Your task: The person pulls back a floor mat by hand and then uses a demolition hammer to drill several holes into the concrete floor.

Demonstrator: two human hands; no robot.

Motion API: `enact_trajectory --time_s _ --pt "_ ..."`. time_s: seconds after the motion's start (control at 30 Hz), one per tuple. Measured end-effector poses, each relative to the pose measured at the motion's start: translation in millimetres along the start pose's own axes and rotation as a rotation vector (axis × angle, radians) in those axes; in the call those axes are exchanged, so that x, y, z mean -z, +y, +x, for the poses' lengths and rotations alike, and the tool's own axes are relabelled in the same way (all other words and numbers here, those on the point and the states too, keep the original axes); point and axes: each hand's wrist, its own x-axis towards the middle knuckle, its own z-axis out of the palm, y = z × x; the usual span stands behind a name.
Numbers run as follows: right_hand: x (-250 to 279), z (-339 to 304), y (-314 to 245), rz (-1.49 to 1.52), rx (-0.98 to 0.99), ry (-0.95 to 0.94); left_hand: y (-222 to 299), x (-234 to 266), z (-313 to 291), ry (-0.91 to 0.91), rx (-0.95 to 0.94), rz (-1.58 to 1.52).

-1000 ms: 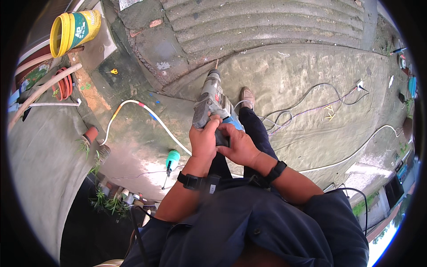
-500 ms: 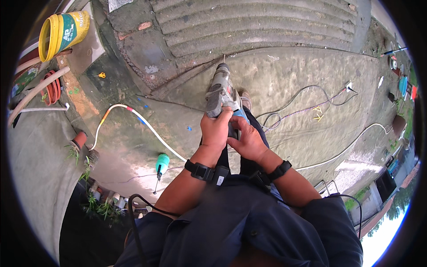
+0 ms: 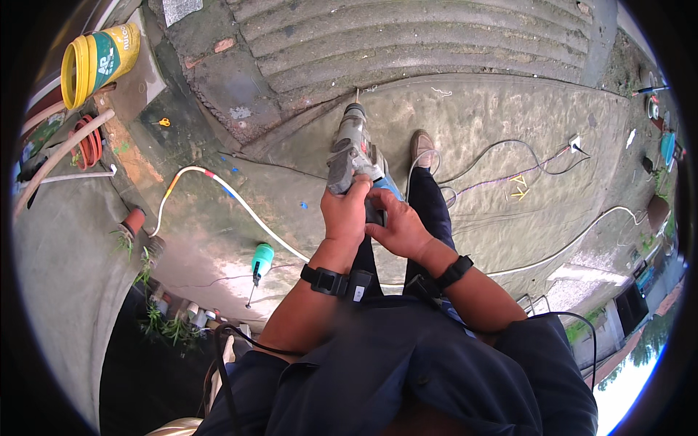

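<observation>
A hammer drill [image 3: 352, 149], grey and dusty with a blue part on its right side, is held out in front of my body. Its thin bit points away from me toward the stepped concrete. My left hand [image 3: 345, 212] is wrapped round the rear of the drill, by the handle. Close beside it, my right hand [image 3: 398, 227] has its fingers curled against the handle's right side. The palms and part of the handle are hidden. Dark straps circle both wrists. My right shoe [image 3: 421, 147] stands on the ground to the right of the drill.
Ridged concrete steps [image 3: 422, 36] lie ahead. A dark cable [image 3: 502, 145] loops on the right, near a white socket [image 3: 574, 142] and yellow pieces [image 3: 518, 187]. At left are a white hose [image 3: 240, 203], a green spray bottle [image 3: 262, 258], yellow scissors [image 3: 165, 122] and a yellow bucket [image 3: 80, 69].
My right foot has moved out to the right, so the leg and shoe now show beside the drill. The drill and both hands have shifted slightly left, with the same grip.
</observation>
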Motion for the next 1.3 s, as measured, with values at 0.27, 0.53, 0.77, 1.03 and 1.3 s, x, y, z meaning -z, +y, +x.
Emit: enact_trajectory --time_s 0.27,0.53,0.77,1.03,1.3 --pt "10 1 0 0.041 -0.006 -0.003 -7 -4 -1 0.001 -0.03 0.008" --pt "14 10 2 0.002 -0.041 -0.04 -8 -9 10 0.019 -0.037 0.029" --pt "11 16 -8 0.019 -0.102 -0.054 0 -9 16 0.014 -0.04 0.042" --pt "2 23 -6 0.044 -0.097 -0.029 6 -7 24 0.043 -0.015 0.084" --pt "7 28 -3 0.012 -0.07 -0.031 4 -14 26 0.079 -0.016 0.043"
